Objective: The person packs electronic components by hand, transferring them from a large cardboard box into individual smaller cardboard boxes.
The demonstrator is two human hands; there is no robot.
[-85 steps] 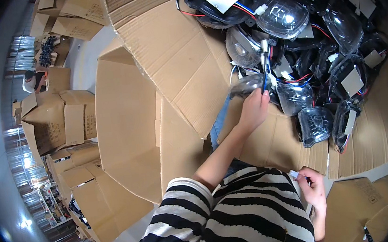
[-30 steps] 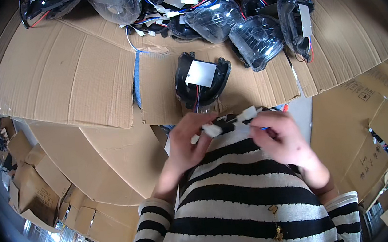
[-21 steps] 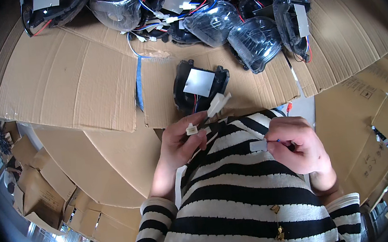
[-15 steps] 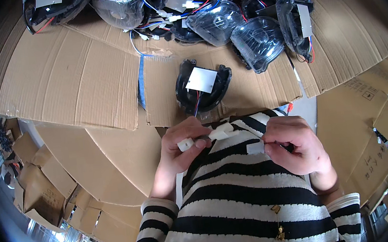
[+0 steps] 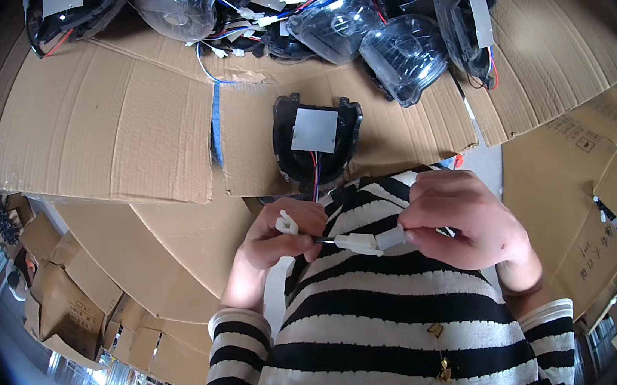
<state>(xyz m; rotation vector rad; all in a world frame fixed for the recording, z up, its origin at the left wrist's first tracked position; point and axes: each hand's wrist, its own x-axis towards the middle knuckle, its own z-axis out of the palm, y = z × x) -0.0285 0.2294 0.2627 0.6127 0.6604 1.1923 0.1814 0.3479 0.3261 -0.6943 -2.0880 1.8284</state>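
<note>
My left hand [image 5: 279, 233] is closed, pinching a dark wire lead just behind a white plug connector [image 5: 357, 244]. A second white connector [image 5: 286, 223] sticks up between its fingers. My right hand [image 5: 466, 221] is closed on a paler connector [image 5: 391, 238], which meets the white one end to end; whether they are locked together I cannot tell. Just beyond my hands, a black lamp housing [image 5: 283, 146] lies on the cardboard. It bears a square silver plate [image 5: 315, 130], and red and blue wires [image 5: 315, 173] run from it toward my left hand.
Several clear-lensed lamps [image 5: 405, 54] with loose wires and white connectors are heaped at the far side. Cardboard flaps [image 5: 103, 131] form the surface before me. Cardboard boxes [image 5: 72, 307] stand low on the left, and a large carton [image 5: 559, 219] is on the right.
The white connector from my left hand and the paler one in my right have come together. My right hand moved slightly left. The lamp housing turned and now sits straighter.
</note>
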